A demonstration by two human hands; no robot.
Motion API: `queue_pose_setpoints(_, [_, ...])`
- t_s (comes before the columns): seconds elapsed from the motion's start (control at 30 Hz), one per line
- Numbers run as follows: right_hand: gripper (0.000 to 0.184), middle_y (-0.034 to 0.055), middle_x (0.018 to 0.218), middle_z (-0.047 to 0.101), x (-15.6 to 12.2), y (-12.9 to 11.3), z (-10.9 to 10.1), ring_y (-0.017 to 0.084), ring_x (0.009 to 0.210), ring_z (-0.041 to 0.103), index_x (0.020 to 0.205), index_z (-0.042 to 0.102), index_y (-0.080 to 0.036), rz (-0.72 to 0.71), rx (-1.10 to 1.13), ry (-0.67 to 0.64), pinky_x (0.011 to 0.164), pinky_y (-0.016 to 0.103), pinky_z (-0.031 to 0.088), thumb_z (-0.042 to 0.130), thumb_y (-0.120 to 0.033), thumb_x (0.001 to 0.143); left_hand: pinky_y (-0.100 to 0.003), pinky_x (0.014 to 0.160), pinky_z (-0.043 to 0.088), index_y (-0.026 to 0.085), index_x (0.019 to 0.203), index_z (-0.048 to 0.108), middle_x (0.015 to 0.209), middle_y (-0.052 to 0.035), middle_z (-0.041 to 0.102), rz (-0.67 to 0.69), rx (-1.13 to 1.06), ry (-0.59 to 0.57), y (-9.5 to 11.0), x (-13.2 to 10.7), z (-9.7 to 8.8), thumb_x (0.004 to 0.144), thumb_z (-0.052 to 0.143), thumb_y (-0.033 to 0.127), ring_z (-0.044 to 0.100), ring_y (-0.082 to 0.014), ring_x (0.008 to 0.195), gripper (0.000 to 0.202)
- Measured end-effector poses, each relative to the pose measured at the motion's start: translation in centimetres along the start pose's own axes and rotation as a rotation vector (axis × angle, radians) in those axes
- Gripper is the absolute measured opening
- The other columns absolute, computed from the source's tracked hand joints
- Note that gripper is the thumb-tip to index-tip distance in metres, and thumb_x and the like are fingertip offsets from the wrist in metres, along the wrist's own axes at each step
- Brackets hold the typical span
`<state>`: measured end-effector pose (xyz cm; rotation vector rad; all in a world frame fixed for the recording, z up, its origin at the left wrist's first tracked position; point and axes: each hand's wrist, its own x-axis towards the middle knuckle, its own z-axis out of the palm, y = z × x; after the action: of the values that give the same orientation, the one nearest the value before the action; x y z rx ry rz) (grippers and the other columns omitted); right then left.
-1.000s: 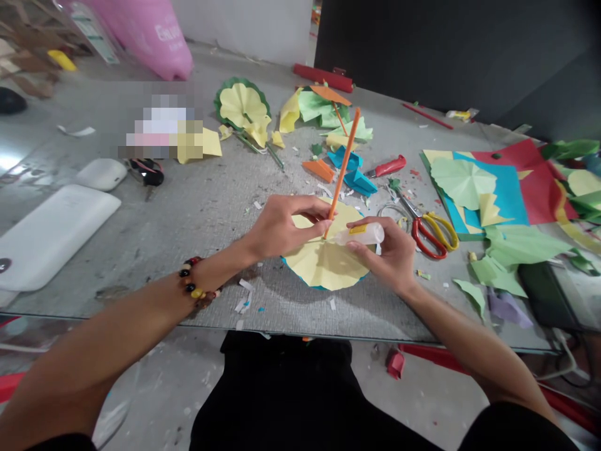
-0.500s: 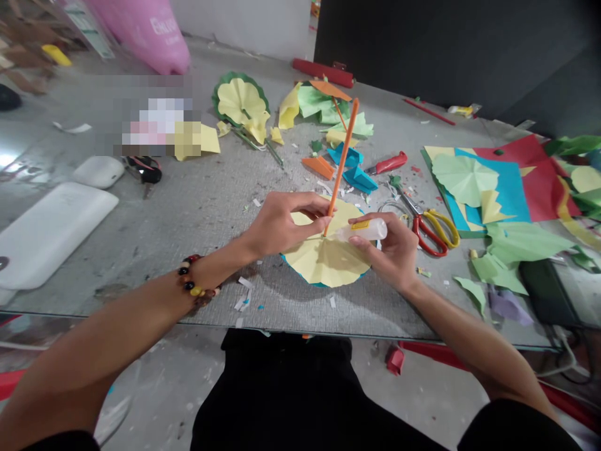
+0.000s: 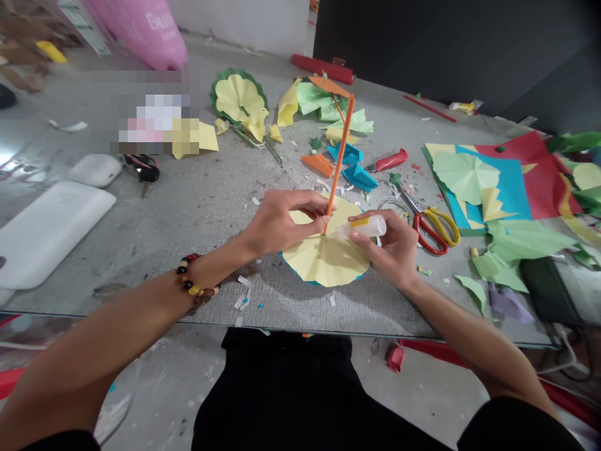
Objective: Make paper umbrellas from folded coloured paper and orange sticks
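Note:
My left hand (image 3: 286, 220) pinches an orange paper stick (image 3: 341, 153) low down, holding it nearly upright with a slight lean to the right. The stick's foot meets the middle of a pleated yellow paper disc (image 3: 323, 266), which has a blue paper layer showing under its rim. My right hand (image 3: 392, 247) is closed round a small clear glue bottle (image 3: 373, 225) with a yellow label. The bottle lies almost level, its nozzle pointing left at the foot of the stick. Whether glue is coming out is too small to tell.
Scissors (image 3: 429, 228) and a red-handled cutter (image 3: 390, 161) lie beyond my right hand. Folded blue paper (image 3: 359, 177) and a green-and-yellow paper disc (image 3: 239, 97) lie farther back. Coloured sheets (image 3: 511, 178) are at right, a white power bank (image 3: 56, 235) at left.
Both hands keep their hold on the stick and the glue bottle, with hardly any movement. The view has shifted very slightly.

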<state>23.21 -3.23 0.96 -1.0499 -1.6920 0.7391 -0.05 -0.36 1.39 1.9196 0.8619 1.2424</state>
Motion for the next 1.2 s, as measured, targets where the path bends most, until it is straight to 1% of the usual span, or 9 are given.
queue_pose_setpoints(0.23, [0.027, 0.0025, 0.100, 0.076, 0.18, 0.56, 0.05, 0.020, 0.091, 0.072, 0.100, 0.070, -0.025, -0.002, 0.074, 0.014, 0.078, 0.035, 0.058, 0.083, -0.034, 0.078, -0.025, 0.083, 0.064, 0.018, 0.099, 0.076, 0.096, -0.0038, 0.078, -0.030, -0.040, -0.003, 0.31, 0.02, 0.00, 0.086, 0.072, 0.027, 0.074, -0.0147, 0.082, 0.017])
queue_pose_setpoints(0.43, [0.026, 0.0029, 0.099, 0.076, 0.28, 0.79, 0.04, 0.019, 0.090, 0.072, 0.099, 0.067, -0.025, 0.007, 0.045, 0.022, 0.075, 0.034, 0.059, 0.080, -0.038, 0.081, -0.025, 0.085, 0.064, 0.017, 0.102, 0.073, 0.098, -0.0043, 0.077, -0.033, -0.076, -0.015, -0.06, -0.07, 0.07, 0.089, 0.071, 0.030, 0.074, -0.0148, 0.086, 0.018])
queue_pose_setpoints(0.6, [0.026, 0.0022, 0.099, 0.075, 0.30, 0.70, -0.01, 0.018, 0.089, 0.072, 0.100, 0.067, -0.025, 0.008, 0.068, 0.025, 0.074, 0.033, 0.059, 0.081, -0.036, 0.081, -0.024, 0.086, 0.063, 0.017, 0.105, 0.070, 0.097, -0.0046, 0.076, -0.042, -0.092, -0.028, -0.05, -0.09, 0.17, 0.090, 0.071, 0.033, 0.075, -0.0145, 0.086, 0.022])
queue_pose_setpoints(0.77, [0.027, 0.0033, 0.100, 0.075, 0.22, 0.70, -0.11, 0.019, 0.090, 0.072, 0.101, 0.065, -0.025, 0.013, 0.048, 0.010, 0.075, 0.034, 0.060, 0.079, -0.038, 0.082, -0.026, 0.086, 0.064, 0.017, 0.105, 0.069, 0.099, -0.0052, 0.076, -0.046, -0.074, -0.034, 0.17, -0.09, 0.21, 0.091, 0.069, 0.038, 0.075, -0.0154, 0.085, 0.026])
queue_pose_setpoints(0.87, [0.028, 0.0034, 0.101, 0.074, 0.05, 0.63, -0.16, 0.020, 0.091, 0.072, 0.101, 0.066, -0.025, -0.008, 0.040, -0.006, 0.077, 0.036, 0.059, 0.080, -0.039, 0.081, -0.027, 0.088, 0.064, 0.018, 0.107, 0.069, 0.099, -0.0049, 0.076, -0.044, -0.074, -0.033, 0.19, -0.10, 0.20, 0.091, 0.069, 0.038, 0.075, -0.0153, 0.085, 0.026])
queue_pose_setpoints(1.03, [0.031, 0.0028, 0.102, 0.076, -0.35, 0.25, -0.23, 0.019, 0.088, 0.071, 0.103, 0.069, -0.026, -0.021, 0.025, -0.020, 0.075, 0.034, 0.058, 0.083, -0.035, 0.078, -0.028, 0.088, 0.064, 0.017, 0.107, 0.068, 0.099, -0.0052, 0.076, -0.035, -0.085, -0.032, -0.02, -0.16, 0.29, 0.090, 0.070, 0.035, 0.075, -0.0155, 0.086, 0.024])
queue_pose_setpoints(1.13, [0.032, 0.0032, 0.103, 0.077, -0.51, 0.04, -0.29, 0.020, 0.090, 0.072, 0.104, 0.069, -0.026, -0.022, 0.001, -0.026, 0.078, 0.036, 0.059, 0.084, -0.035, 0.077, -0.028, 0.088, 0.064, 0.017, 0.107, 0.069, 0.100, -0.0056, 0.076, -0.044, -0.074, -0.027, -0.14, -0.21, 0.36, 0.090, 0.070, 0.035, 0.075, -0.0160, 0.087, 0.024])
queue_pose_setpoints(1.2, [0.032, 0.0032, 0.103, 0.077, -0.59, -0.06, -0.35, 0.021, 0.089, 0.073, 0.104, 0.070, -0.026, -0.034, -0.030, -0.032, 0.077, 0.036, 0.059, 0.084, -0.036, 0.077, -0.028, 0.088, 0.063, 0.017, 0.108, 0.069, 0.101, -0.0054, 0.076, -0.050, -0.069, -0.029, -0.17, -0.24, 0.38, 0.090, 0.070, 0.034, 0.075, -0.0157, 0.087, 0.024])
